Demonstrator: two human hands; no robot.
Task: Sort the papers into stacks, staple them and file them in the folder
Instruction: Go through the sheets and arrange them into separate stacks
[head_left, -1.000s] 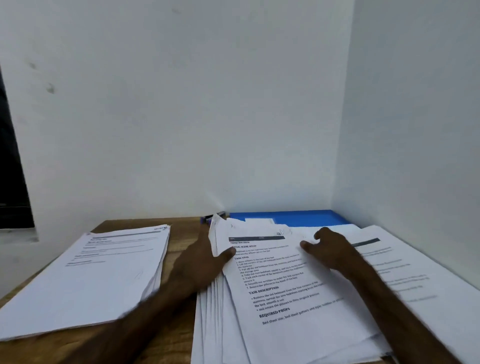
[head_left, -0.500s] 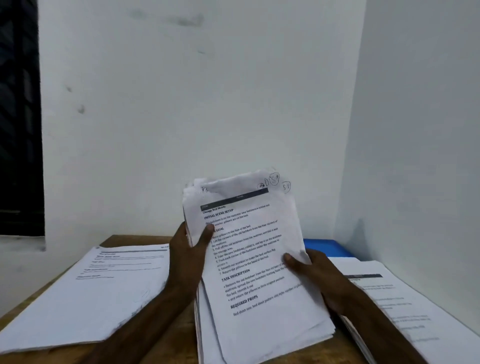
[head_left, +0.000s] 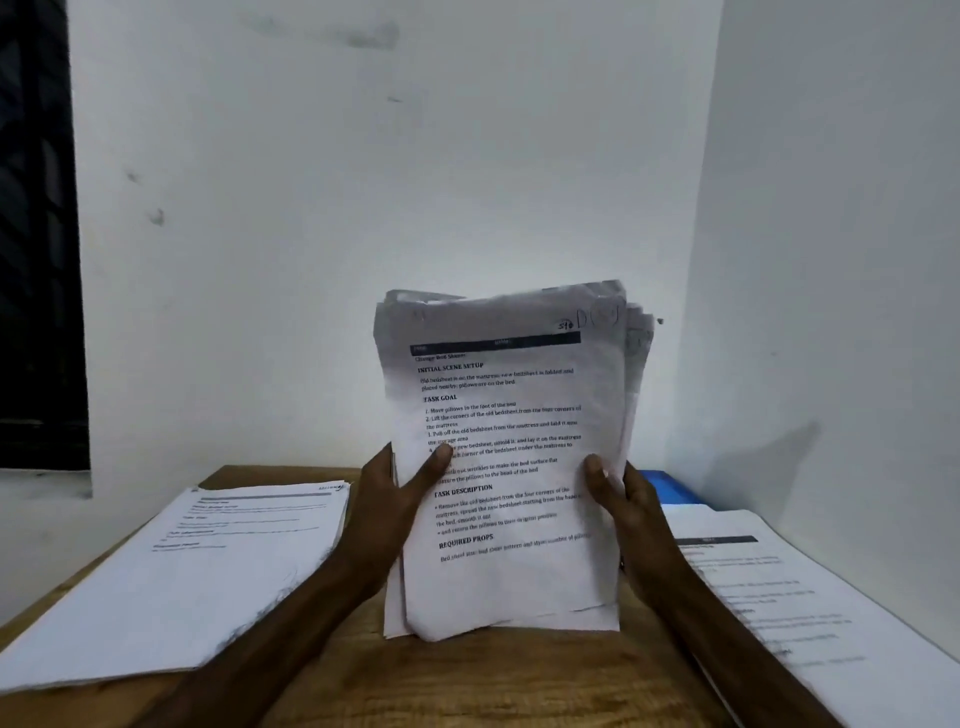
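In the middle of the frame, the left hand (head_left: 387, 499) and the right hand (head_left: 631, 512) are holding a thick bundle of thin white printed paper sheets (head_left: 509, 457) upright, its ragged bottom edge down by the brown grainy wooden worktop (head_left: 493, 680). Each grip is curling round one side edge, with the thumb pressing on the front page. A flat white paper pile (head_left: 182, 571) is lying at lower left. A second white paper pile (head_left: 810, 623) is lying at lower right, with a smooth blue folder (head_left: 670, 488) peeking out behind it.
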